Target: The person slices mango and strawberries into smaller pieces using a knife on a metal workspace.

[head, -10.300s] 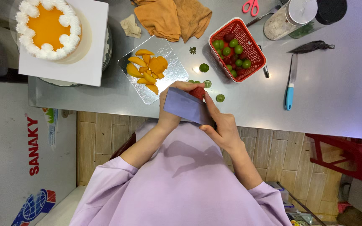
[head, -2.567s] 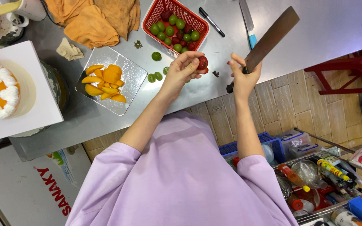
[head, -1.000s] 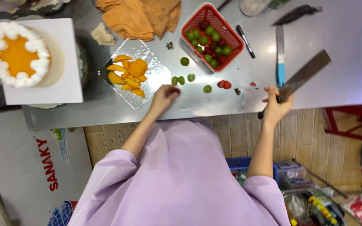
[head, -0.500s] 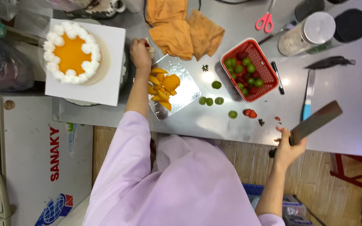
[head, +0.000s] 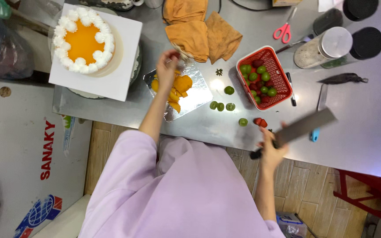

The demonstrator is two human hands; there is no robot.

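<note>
My left hand (head: pixel 167 67) reaches over the silver board (head: pixel 199 94) of orange mango slices (head: pixel 179 88), its fingers pinching something small and pale at the board's far edge, beside the orange cloths (head: pixel 201 31). My right hand (head: pixel 272 147) grips the dark handle of a large cleaver (head: pixel 303 127), held flat over the table's near edge. Cut red strawberry pieces (head: pixel 259 121) and loose green grapes (head: pixel 225 105) lie on the steel table between the hands. A round cake (head: pixel 84 40) with orange glaze and white cream dollops sits on a white square board at the left.
A red basket (head: pixel 283 86) of green and red fruit stands behind the strawberry pieces. Pink scissors (head: pixel 283 31), jars (head: pixel 325 46), dark lids and a blue-handled knife (head: pixel 319 112) lie to the right. A red stool (head: pixel 371 198) and a white chest freezer (head: pixel 18 167) flank the table.
My left hand has moved from the grapes to the far edge of the mango board. The right hand keeps the cleaver near the table's front edge. The view has shifted.
</note>
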